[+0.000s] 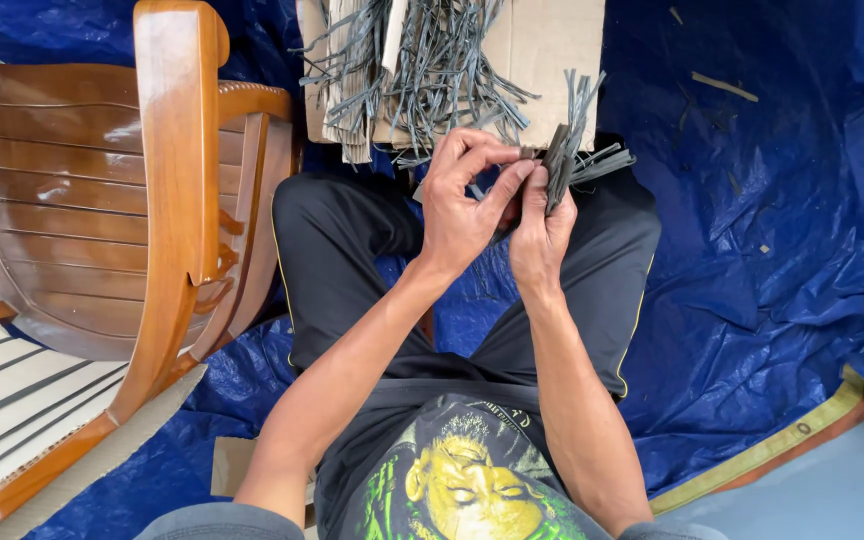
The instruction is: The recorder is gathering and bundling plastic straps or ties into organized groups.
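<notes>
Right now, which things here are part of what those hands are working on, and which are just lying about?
In hand:
- bundle of grey strips, held in the right hand
- left hand, pinching at one strip of that bundle
- pile of grey strips on the cardboard sheet, just ahead

Lying about:
- wooden chair, on its side
- blue tarp
- stray scraps on the tarp

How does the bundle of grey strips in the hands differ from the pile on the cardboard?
The bundle of strips is small, gathered tight and gripped by the right hand, with the left hand pinching at it. The pile of strips is larger, loose, splayed across the cardboard. Both are thin and grey.
</notes>
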